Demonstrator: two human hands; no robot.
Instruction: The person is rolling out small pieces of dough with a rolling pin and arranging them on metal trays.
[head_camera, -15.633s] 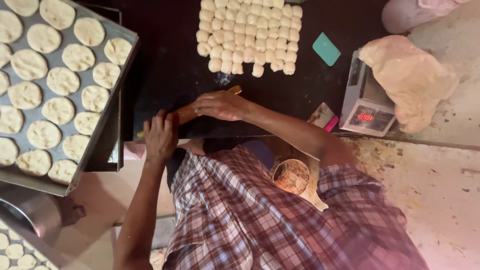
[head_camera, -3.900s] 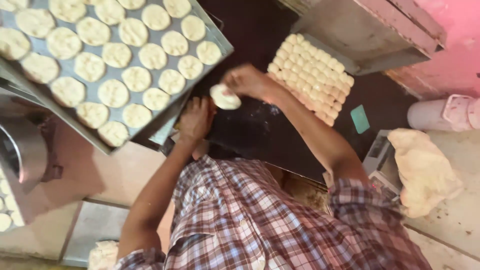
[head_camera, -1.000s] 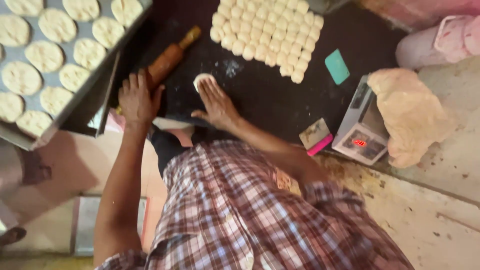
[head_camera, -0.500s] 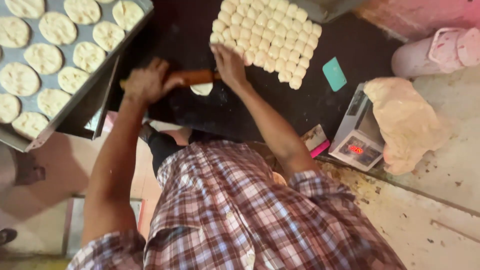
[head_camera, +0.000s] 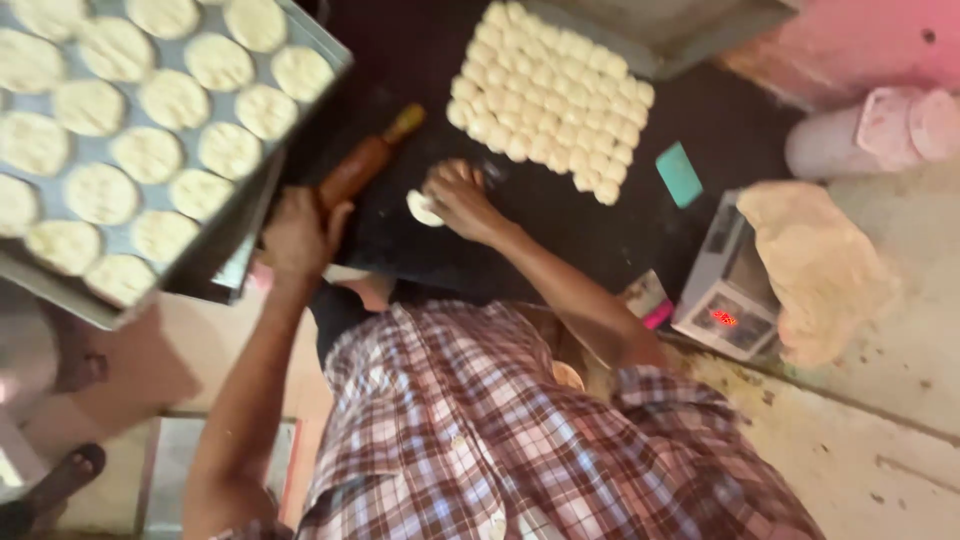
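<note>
At the far left I see a grey metal baking tray (head_camera: 300, 30) tilted across the corner of the bench, filled with rows of flat, pale round dough discs (head_camera: 150, 150), each lying apart from its neighbours. Just right of the tray's lower edge, my left hand (head_camera: 298, 232) is wrapped around the near end of a brown wooden rolling pin (head_camera: 365, 165), fingers curled tight on the handle; the pin lies slanted on the black work surface (head_camera: 560, 230), its far end pointing up and away to the right. Next along, a small flattened white dough piece (head_camera: 421, 209) lies on the black surface, and my right hand (head_camera: 462, 196) rests on it with the fingers bent down over its right side, pressing rather than gripping. Beyond that hand, further up the surface, sits a tight block of small pale dough balls (head_camera: 550, 95) packed edge to edge in rows. To the right of the block lies a small teal plastic scraper (head_camera: 679, 173), well apart from both hands. Further right stands a grey digital weighing scale (head_camera: 722, 290) with a red lit display, and a large lump of beige dough (head_camera: 815, 265) lies over its right side.
</note>
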